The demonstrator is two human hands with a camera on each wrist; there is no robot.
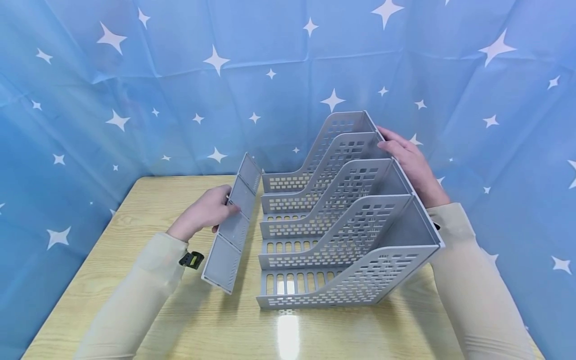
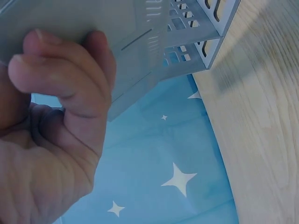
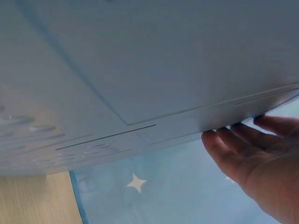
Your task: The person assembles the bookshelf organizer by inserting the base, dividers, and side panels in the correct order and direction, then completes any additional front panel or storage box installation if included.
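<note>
A grey plastic magazine file rack [image 1: 344,225] with several compartments stands on the table, its low fronts facing left and its tall backs facing right. My right hand [image 1: 411,162] grips the rack's back near the far upper edge, the thumb lying over the rim. In the right wrist view, the fingertips [image 3: 210,135] meet the edge of the broad grey back panel [image 3: 154,65]. To the left of the rack, my left hand [image 1: 209,207] holds a long, narrow grey panel [image 1: 236,220] by its middle. The left wrist view shows curled fingers [image 2: 65,74] against that panel [image 2: 133,51].
The light wood table [image 1: 148,210] carries the rack. A blue curtain [image 1: 175,130] with white stars hangs behind the table and along both sides. A black band [image 1: 192,260] is on the left wrist, close to the narrow panel's near end.
</note>
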